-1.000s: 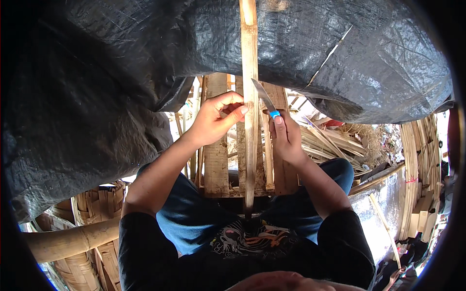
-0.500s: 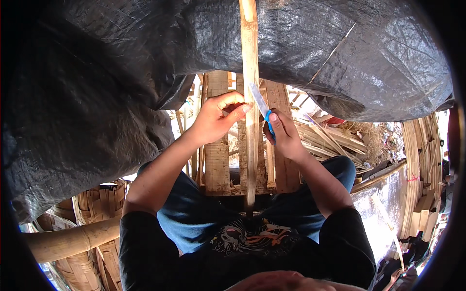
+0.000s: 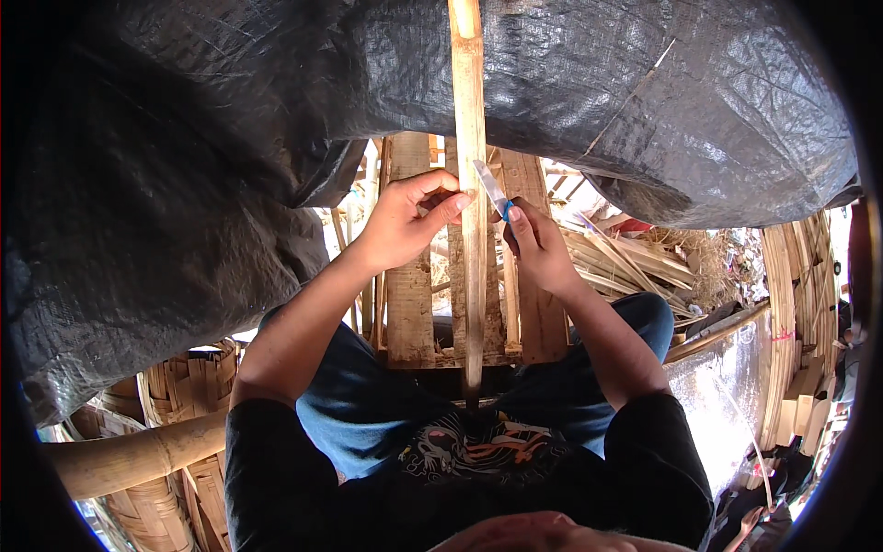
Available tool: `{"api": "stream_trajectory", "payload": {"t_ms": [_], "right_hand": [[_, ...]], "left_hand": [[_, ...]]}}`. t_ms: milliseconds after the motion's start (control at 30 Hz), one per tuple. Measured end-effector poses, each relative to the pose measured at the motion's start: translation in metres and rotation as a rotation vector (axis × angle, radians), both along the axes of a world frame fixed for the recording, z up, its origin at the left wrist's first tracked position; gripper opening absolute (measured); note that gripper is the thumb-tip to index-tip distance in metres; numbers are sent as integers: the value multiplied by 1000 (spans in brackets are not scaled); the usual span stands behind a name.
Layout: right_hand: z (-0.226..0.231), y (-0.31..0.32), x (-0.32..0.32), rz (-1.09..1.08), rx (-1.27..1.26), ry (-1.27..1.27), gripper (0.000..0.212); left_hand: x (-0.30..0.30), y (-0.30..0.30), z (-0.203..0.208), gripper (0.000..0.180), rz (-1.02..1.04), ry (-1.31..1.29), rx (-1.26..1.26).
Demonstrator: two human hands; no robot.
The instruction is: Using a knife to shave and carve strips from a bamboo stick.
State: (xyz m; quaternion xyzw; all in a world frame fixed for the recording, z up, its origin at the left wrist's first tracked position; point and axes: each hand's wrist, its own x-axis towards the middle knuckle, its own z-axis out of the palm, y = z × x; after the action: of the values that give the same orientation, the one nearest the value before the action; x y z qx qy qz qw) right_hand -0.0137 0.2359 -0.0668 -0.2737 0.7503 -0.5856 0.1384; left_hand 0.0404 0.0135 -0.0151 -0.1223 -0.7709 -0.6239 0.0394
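Observation:
A long split length of bamboo (image 3: 470,110) runs from the far edge down between my knees, with a node ring near its far end. My left hand (image 3: 405,221) is at its left edge, thumb and forefinger pinched against it; the other fingers are curled and partly hidden. In my right hand (image 3: 544,247) is a knife (image 3: 491,189) with a short pale blade and a blue handle, mostly covered by my fingers. The blade points up and to the left, its tip close to the bamboo's right edge. Whether the blade touches the bamboo I cannot tell.
Beneath the bamboo is a slatted wooden bench (image 3: 409,304). Black tarpaulin (image 3: 589,101) hangs over the far side and left. Split bamboo strips (image 3: 635,262) lie in a pile to the right. Woven baskets (image 3: 152,511) and a thick bamboo pole (image 3: 138,455) stand at lower left.
The bamboo has shifted slightly to the left. My right hand has turned a little around the knife, so less of the blue handle shows. My left hand stays at the bamboo's edge.

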Motion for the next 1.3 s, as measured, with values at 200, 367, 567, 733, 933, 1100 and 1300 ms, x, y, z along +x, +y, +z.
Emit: {"api": "stream_trajectory", "payload": {"t_ms": [200, 367, 567, 733, 933, 1100, 1300], "right_hand": [[-9, -1, -6, 3, -52, -83, 37], [-29, 3, -21, -68, 240, 305, 29], [-7, 0, -25, -349, -199, -262, 22], [-12, 2, -13, -166, -395, 11, 19], [-10, -1, -8, -185, -142, 281, 21], [-7, -4, -6, -219, -178, 216, 21], [-13, -4, -6, -161, -161, 323, 19]], "left_hand": [[-1, -2, -2, 14, -13, 6, 20], [1, 0, 2, 14, -2, 19, -33], [2, -2, 1, 17, 30, 77, -92], [1, 0, 0, 16, 9, 101, -77], [1, 4, -2, 15, 5, 40, 23], [1, 4, -1, 13, -42, 30, 132], [0, 0, -4, 13, -59, 22, 96]]}}
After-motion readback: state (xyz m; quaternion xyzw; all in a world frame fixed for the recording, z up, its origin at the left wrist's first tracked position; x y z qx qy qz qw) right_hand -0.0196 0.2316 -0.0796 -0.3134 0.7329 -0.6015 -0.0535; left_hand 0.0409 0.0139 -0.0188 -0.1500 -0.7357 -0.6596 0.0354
